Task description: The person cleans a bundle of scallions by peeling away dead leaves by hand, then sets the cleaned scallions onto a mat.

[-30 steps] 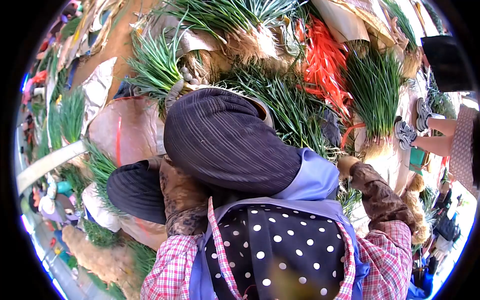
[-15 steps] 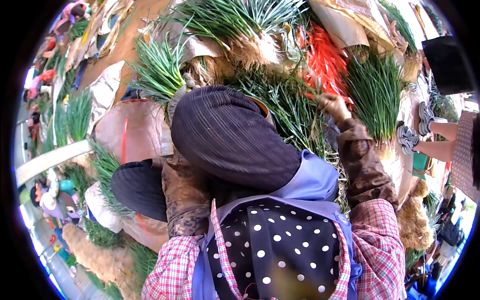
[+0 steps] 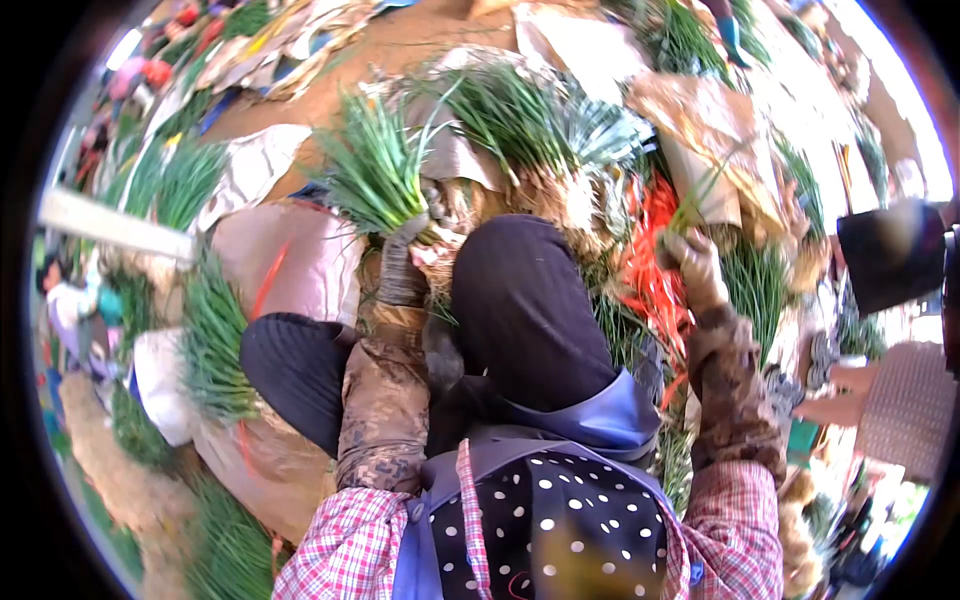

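Observation:
My left hand (image 3: 405, 262), in a grey glove, is wrapped round the lower part of a bunch of spring onions (image 3: 372, 165). Their green leaves fan up and left, and the pale roots hang at the right of the hand. On the other side of my raised knee, my right hand (image 3: 696, 268) is closed on a few thin spring onion stalks (image 3: 708, 188), whose tips point up. Orange-red plastic strips (image 3: 652, 225) lie just left of that hand. A larger pile of spring onions (image 3: 510, 115) spreads in front of my knee, roots toward me.
More spring onions (image 3: 215, 345) lie by a brown sack (image 3: 290, 255) on my left. Another bunch (image 3: 752, 290) stands right of my right forearm. A person's legs (image 3: 845, 395) and a dark bag (image 3: 890, 260) are at the far right.
The view has shifted, and my left hand with its bunch now shows beside the knee. My right hand still grips thin stalks, now held upright beside the orange-red strips.

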Demonstrator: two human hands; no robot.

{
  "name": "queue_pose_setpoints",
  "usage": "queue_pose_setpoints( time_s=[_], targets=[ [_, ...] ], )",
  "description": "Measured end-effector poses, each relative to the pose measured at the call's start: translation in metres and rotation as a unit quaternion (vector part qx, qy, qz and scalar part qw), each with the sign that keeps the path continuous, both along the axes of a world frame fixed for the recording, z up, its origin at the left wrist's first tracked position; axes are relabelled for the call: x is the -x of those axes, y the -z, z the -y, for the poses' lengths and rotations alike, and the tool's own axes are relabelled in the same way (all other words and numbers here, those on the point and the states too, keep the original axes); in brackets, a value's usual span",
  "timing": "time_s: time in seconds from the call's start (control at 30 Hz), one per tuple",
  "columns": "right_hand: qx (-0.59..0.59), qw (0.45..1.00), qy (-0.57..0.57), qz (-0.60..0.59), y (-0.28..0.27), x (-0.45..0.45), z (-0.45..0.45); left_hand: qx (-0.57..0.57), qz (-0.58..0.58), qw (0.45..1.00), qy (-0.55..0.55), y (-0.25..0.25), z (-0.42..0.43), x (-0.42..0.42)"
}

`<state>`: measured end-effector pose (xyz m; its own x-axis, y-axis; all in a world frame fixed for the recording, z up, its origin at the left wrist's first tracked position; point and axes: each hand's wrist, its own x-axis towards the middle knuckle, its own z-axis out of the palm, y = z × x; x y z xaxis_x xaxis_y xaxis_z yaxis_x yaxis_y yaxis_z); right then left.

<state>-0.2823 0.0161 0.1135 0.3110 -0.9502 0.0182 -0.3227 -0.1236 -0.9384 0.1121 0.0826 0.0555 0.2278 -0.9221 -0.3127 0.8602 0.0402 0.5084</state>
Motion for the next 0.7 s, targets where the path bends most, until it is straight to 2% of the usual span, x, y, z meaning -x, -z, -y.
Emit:
queue_pose_setpoints(
  time_s=[0.03, 0.07, 0.1, 0.13, 0.17, 0.2, 0.23, 0.27, 0.33, 0.37, 0.4, 0.47, 0.5, 0.53, 0.6, 0.67, 0.7],
  targets=[
    [0.051, 0.995, -0.043, -0.076, 0.014, 0.006, -0.007, 0.041, 0.036, 0.998, 0.025, 0.015, 0.000, -0.012],
    [0.000, 0.989, -0.047, -0.142, 0.041, 0.024, -0.014, 0.142, 0.044, 0.983, 0.110, 0.060, 0.003, -0.036],
    [0.093, 0.836, -0.212, -0.498, 0.067, 0.039, -0.025, 0.159, 0.072, 0.984, 0.028, 0.012, -0.007, -0.015],
    [0.262, 0.563, -0.374, -0.689, 0.092, 0.053, -0.036, 0.167, 0.055, 0.984, 0.022, 0.007, -0.009, -0.018],
    [-0.031, 0.646, -0.339, -0.684, 0.085, 0.042, -0.051, 0.174, 0.037, 0.984, 0.017, 0.002, -0.011, -0.020],
    [-0.135, 0.621, -0.466, -0.616, 0.126, 0.073, -0.058, 0.181, 0.041, 0.983, 0.003, -0.009, -0.013, -0.018],
    [-0.190, 0.649, -0.471, -0.567, 0.108, 0.061, -0.066, 0.208, 0.054, 0.977, 0.001, -0.015, -0.009, -0.020],
    [-0.192, 0.673, -0.416, -0.580, 0.094, 0.041, -0.063, 0.185, 0.048, 0.981, 0.015, 0.000, -0.007, -0.026],
    [-0.179, 0.756, -0.279, -0.564, 0.055, -0.018, -0.041, 0.141, 0.029, 0.989, 0.033, 0.017, -0.002, -0.029],
    [-0.132, 0.790, -0.272, -0.533, 0.062, -0.036, -0.023, 0.138, 0.025, 0.990, 0.006, 0.004, 0.000, -0.019],
    [-0.084, 0.822, -0.263, -0.498, 0.069, -0.053, -0.003, 0.154, 0.038, 0.987, 0.001, 0.011, 0.005, -0.018],
    [-0.016, 0.912, -0.174, -0.371, 0.060, -0.105, 0.027, 0.147, -0.023, 0.988, 0.039, 0.072, 0.022, -0.023],
    [0.011, 0.919, -0.149, -0.366, 0.081, -0.125, 0.051, 0.101, -0.012, 0.992, 0.075, 0.062, 0.015, -0.022],
    [0.038, 0.924, -0.123, -0.360, 0.108, -0.143, 0.076, 0.060, -0.037, 0.997, 0.011, 0.050, 0.013, -0.005],
    [0.155, 0.901, -0.091, -0.394, 0.142, -0.188, 0.116, -0.016, -0.075, 0.996, 0.037, 0.081, 0.012, -0.004],
    [0.060, 0.887, -0.109, -0.444, 0.112, -0.239, 0.139, -0.005, -0.014, 0.996, 0.085, 0.092, 0.010, -0.004],
    [0.075, 0.867, -0.098, -0.483, 0.122, -0.257, 0.151, -0.036, -0.019, 0.997, 0.072, 0.094, 0.010, -0.001]
  ],
)
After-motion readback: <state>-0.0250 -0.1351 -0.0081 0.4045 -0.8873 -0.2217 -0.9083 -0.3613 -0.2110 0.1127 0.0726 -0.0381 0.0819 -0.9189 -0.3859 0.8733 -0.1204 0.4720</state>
